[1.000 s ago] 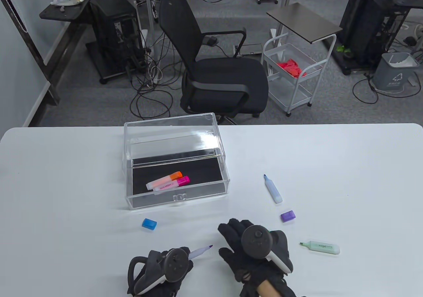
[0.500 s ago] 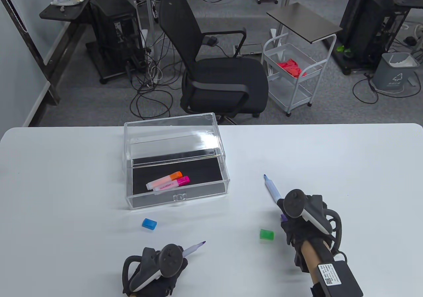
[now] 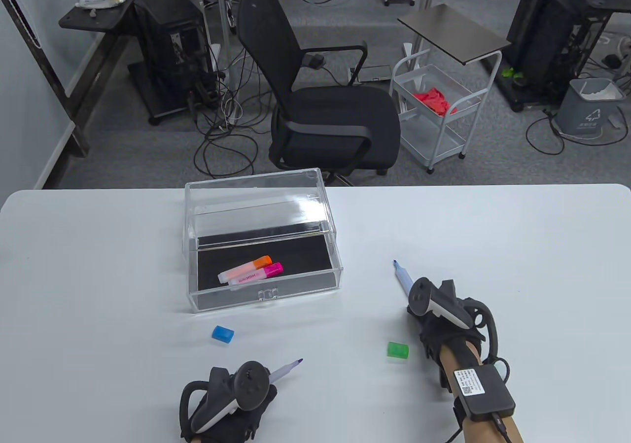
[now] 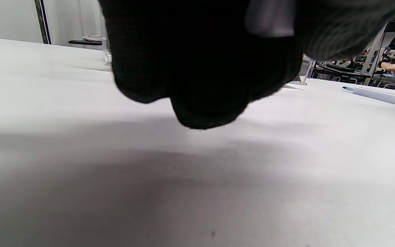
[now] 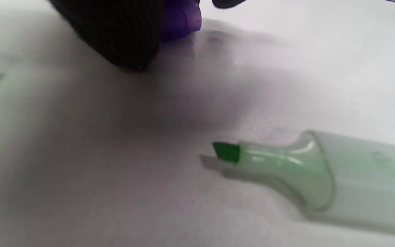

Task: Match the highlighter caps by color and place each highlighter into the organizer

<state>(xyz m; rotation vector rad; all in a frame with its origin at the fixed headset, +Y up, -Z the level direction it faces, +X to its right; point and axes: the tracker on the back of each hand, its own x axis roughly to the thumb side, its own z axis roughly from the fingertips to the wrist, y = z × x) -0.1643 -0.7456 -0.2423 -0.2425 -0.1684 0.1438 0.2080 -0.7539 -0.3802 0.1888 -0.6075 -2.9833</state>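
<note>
While the left hand (image 3: 227,403) sits low at the near edge of the white desk (image 3: 98,290), its fingers are curled round an uncapped purple highlighter (image 3: 285,370), nib pointing up and to the right. Over on the other side, the right hand (image 3: 438,315) is down on the desk, and the right wrist view shows a gloved fingertip (image 5: 122,37) against the purple cap (image 5: 180,20); a full grip can't be confirmed. Just beside that hand lies the uncapped blue highlighter (image 3: 403,276), with the green cap (image 3: 397,351) near its wrist and the uncapped green highlighter (image 5: 321,171) close by. A blue cap (image 3: 223,333) lies before the clear organizer (image 3: 261,241), where orange (image 3: 246,267) and pink (image 3: 259,274) highlighters lie capped, side by side.
</note>
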